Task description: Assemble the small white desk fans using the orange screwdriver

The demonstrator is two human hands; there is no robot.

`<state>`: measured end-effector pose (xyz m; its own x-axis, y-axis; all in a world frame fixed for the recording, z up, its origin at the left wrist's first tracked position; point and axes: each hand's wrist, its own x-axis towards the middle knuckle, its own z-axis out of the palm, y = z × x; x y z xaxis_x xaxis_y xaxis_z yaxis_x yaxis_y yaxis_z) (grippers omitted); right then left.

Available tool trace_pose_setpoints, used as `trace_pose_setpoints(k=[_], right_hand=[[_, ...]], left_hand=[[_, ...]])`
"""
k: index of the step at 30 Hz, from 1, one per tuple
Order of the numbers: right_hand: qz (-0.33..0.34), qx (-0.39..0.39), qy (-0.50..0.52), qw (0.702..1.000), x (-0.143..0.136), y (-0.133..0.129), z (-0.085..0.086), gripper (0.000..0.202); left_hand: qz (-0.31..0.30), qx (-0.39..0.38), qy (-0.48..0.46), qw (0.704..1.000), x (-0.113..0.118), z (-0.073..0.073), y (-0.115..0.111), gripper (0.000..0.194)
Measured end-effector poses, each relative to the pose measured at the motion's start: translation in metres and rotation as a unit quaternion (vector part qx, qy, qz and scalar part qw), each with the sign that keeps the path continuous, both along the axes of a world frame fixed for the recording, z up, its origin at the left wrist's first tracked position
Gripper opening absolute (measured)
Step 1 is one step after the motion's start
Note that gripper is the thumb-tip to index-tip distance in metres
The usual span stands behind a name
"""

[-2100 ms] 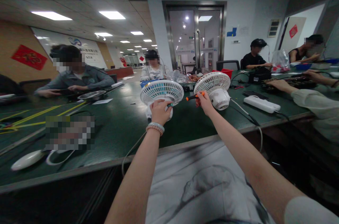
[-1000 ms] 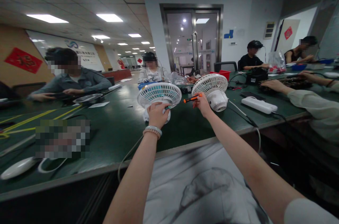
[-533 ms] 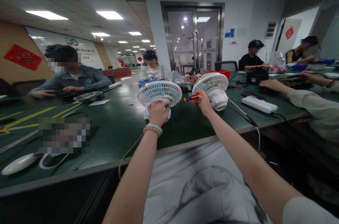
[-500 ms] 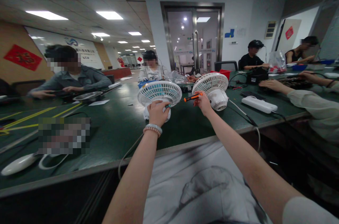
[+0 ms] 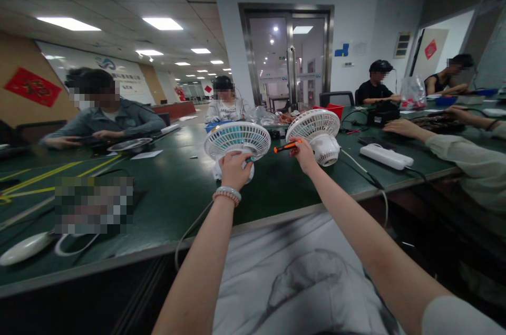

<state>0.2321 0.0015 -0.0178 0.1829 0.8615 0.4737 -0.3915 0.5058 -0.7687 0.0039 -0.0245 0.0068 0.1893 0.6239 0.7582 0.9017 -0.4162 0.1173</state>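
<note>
Two white fans stand side by side on the green table, tilted back with round grilles. My left hand [image 5: 236,169] is closed in front of the left fan [image 5: 221,141], against the lower part of its grille. Between its thumb and fingers shows a small teal-ended thing [image 5: 250,159], mostly hidden. My right hand [image 5: 305,155], beside the right fan [image 5: 314,123], is closed around an orange-and-black screwdriver [image 5: 285,147]. The screwdriver's handle points left into the gap between the fans, and its shaft is not visible.
A white power strip [image 5: 386,156] and a cable lie to the right, near a co-worker's hand [image 5: 407,128]. On the left of the green table [image 5: 166,192] are a white oval object [image 5: 26,249] and yellow tape lines. Several people sit around the table. A red bin [image 5: 334,109] stands behind the fans.
Both hands keep their places and grips. The whole view has shifted very slightly; otherwise the fans and the screwdriver look the same.
</note>
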Motion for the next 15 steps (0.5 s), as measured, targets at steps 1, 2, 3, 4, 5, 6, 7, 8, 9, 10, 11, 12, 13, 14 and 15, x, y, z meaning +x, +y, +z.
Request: trace_pose_setpoints(k=[1,2,3,4,5,6,7,8,9,10,11,12,13,14,15], right_hand=[[0.003,-0.002,0.008,1.0,0.0,-0.001,0.001,0.021],[0.008,-0.003,0.018,1.0,0.0,-0.002,0.002,0.02],[0.013,-0.003,0.027,1.0,-0.001,-0.003,0.003,0.019],[0.018,-0.001,0.037,0.999,-0.001,-0.005,0.005,0.018],[0.022,0.001,0.046,0.999,-0.001,-0.006,0.006,0.017],[0.025,0.005,0.053,0.998,-0.001,-0.007,0.007,0.016],[0.027,0.009,0.058,0.998,-0.001,-0.008,0.007,0.015],[0.028,0.013,0.063,0.998,-0.001,-0.009,0.008,0.016],[0.029,0.017,0.065,0.997,-0.001,-0.01,0.008,0.016],[0.029,0.022,0.065,0.997,-0.001,-0.011,0.009,0.017],[0.029,0.026,0.063,0.997,-0.001,-0.012,0.009,0.017],[0.029,0.031,0.062,0.997,-0.001,-0.012,0.009,0.018],[0.028,0.034,0.061,0.997,0.0,-0.013,0.009,0.019],[0.026,0.037,0.062,0.997,0.0,-0.013,0.01,0.021],[0.024,0.038,0.063,0.997,0.0,-0.013,0.01,0.022]], left_hand=[[0.0,0.0,0.0,1.0,0.0,0.0,0.0,0.023],[-0.001,0.0,0.0,1.0,0.0,0.0,0.0,0.023],[-0.001,0.0,-0.001,1.0,0.0,0.0,0.0,0.023],[-0.002,0.0,-0.002,1.0,0.0,0.0,0.0,0.023],[-0.001,-0.001,-0.003,1.0,0.001,0.0,0.0,0.023],[0.0,-0.001,-0.002,1.0,0.001,0.0,0.0,0.023],[0.001,-0.001,-0.001,1.0,0.001,0.0,0.0,0.023],[0.003,0.0,0.0,1.0,0.001,0.0,-0.001,0.023],[0.004,0.002,0.0,1.0,0.001,0.0,-0.001,0.023],[0.005,0.004,0.001,1.0,0.001,0.0,-0.001,0.023],[0.006,0.006,0.001,1.0,0.001,0.0,0.0,0.022],[0.006,0.007,0.001,1.0,0.001,0.0,0.0,0.022],[0.008,0.007,0.001,1.0,0.001,0.0,0.0,0.022],[0.009,0.006,0.001,1.0,0.001,0.0,0.0,0.022],[0.01,0.004,0.001,1.0,0.001,0.0,0.0,0.022]])
